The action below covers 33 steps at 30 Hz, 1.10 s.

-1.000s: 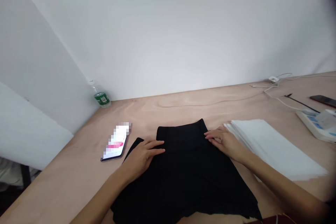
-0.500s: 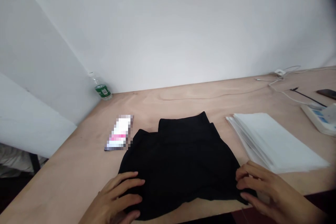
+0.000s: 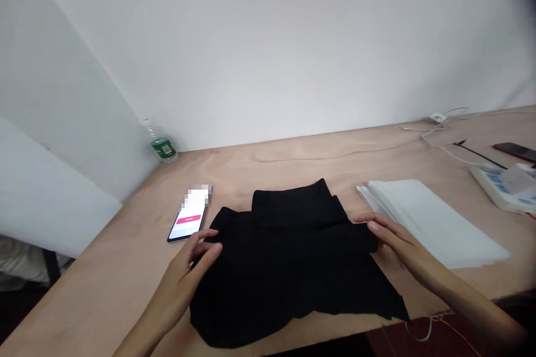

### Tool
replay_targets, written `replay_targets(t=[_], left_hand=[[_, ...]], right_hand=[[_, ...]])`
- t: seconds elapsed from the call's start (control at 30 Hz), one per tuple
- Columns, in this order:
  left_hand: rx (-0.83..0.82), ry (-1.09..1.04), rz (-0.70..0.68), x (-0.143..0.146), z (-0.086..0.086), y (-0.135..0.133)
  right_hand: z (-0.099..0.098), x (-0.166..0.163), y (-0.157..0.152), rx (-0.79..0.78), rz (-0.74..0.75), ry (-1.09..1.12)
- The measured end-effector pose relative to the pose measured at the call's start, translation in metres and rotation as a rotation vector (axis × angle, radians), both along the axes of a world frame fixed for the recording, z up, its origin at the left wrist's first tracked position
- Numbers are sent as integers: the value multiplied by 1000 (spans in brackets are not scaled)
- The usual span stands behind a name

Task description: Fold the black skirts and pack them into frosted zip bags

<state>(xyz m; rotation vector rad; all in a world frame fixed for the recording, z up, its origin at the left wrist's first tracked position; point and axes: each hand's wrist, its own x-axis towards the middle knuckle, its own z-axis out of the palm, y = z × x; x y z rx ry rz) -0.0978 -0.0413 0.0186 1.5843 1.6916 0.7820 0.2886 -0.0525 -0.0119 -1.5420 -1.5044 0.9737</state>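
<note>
A black garment [image 3: 288,268] lies spread on the table, with a narrower flat part pointing to the wall and a wider, uneven edge toward me. My left hand [image 3: 190,265] grips its left side, thumb and forefinger close together on the cloth. At the right side, my right hand [image 3: 391,240] holds a raised edge of the cloth, thumb on top and some fingers hidden beneath. Beside that hand lies a stack of thin white sheets or bags [image 3: 435,223]. The garment's exact kind cannot be made out.
Left of the garment lies a lit phone [image 3: 188,220]. A green-labelled bottle [image 3: 163,148] stands in the corner by the wall. Farther right are cables [image 3: 435,128], a dark phone [image 3: 517,150] and a white device with blue keys [image 3: 500,184]. The table's front edge is close.
Both hands have moved away from me along the garment's sides. My right hand has gone from the near right corner to a higher edge, which is now raised.
</note>
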Motion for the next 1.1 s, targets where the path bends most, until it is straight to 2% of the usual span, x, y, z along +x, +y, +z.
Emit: replay_targets(t=[0.1,0.23,0.33,0.43,0.57,0.67,0.77,0.83,0.9,0.97,1.03,1.1], left_hand=[[48,-27,7,-1,-9,-6],[215,-17,130,-1,-10,-11],[315,-11,218,3,-13,-5],[304,36,231,2,-26,5],[306,240,261,-4,-43,10],[294,374,281,-7,-43,9],[242,369,337,-11,-38,2],[184,305,388,-17,-36,-7],[116,231,428,-24,-37,-20],[68,169,454,-33,-39,-31],[45,106,442,-39,-41,-38],[19,47,400,-42,-42,-40]], right_hand=[[-10,-1,-6,-6,7,37],[-15,-6,-5,48,-19,138],[-20,-11,6,54,-20,218],[-29,-13,14,54,-12,159],[-34,-14,14,156,-57,-85],[-28,-16,14,315,-38,-408],[-19,-24,15,511,-25,-742],[-11,-37,13,582,-12,-842],[1,-57,8,614,89,-817],[12,-83,1,616,283,-744],[20,-111,-5,597,485,-709],[20,-137,-8,582,606,-706]])
